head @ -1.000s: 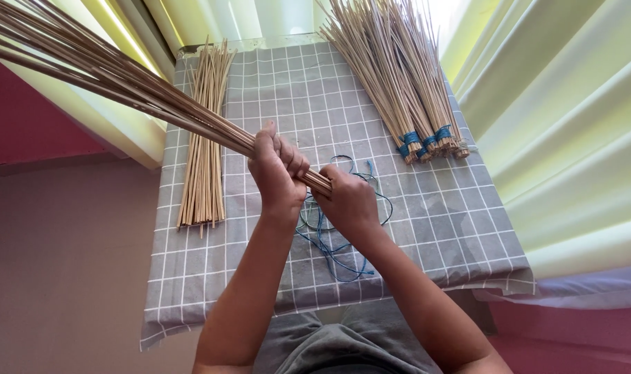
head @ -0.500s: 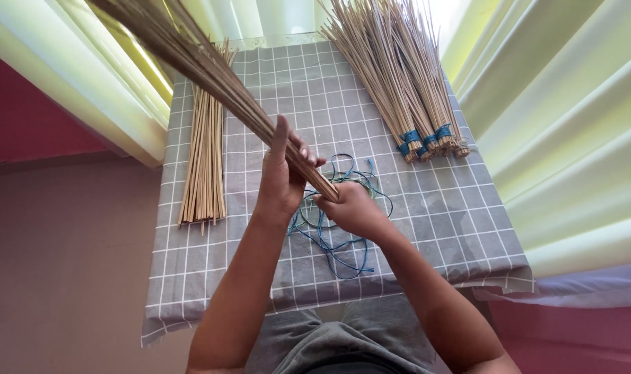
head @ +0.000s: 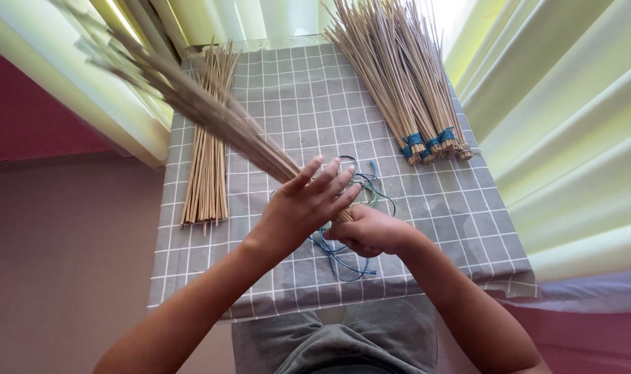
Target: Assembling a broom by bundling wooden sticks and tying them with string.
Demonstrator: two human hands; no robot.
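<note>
Two hands: left hand (head: 303,208) and right hand (head: 371,232). One bundle of thin sticks (head: 211,114) held between the hands, blurred. One loose pile of sticks (head: 208,152) on the surface, left of the hands. Tied bundles (head: 405,83) beyond and right of the hands: at least three, each with a blue binding (head: 430,144); exact number unclear. One tangle of blue and green cords (head: 360,187) under the hands; strand count cannot be told. One grey checked cloth (head: 468,228).
</note>
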